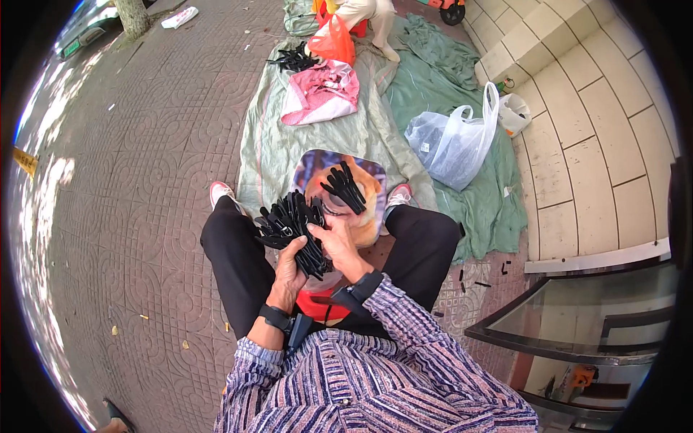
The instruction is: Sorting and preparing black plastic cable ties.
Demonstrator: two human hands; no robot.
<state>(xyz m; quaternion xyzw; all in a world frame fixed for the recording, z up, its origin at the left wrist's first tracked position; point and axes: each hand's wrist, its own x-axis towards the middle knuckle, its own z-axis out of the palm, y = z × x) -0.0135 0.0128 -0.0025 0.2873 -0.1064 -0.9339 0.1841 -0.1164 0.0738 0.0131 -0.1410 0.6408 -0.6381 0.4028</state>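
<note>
A thick bunch of black straps [290,222], some with small metal buckles, is held between my two hands over my lap. My left hand [290,263] is closed round its lower left side, thumb on top. My right hand [339,244] grips it from the right, with the thumb pressed onto the straps. Both hands' other fingers are partly hidden. Just beyond, a smaller bundle of black straps [345,189] lies on a square mat [372,220] printed with an animal picture, between my feet.
Green sheeting [267,151] covers the ground ahead. On it are a pink-and-white cloth [325,101], a black pile [292,58] and a white plastic bag [458,148]. Another person [372,18] sits at the far end beside a red bag [333,43]. A glass-panelled frame [577,310] stands at right.
</note>
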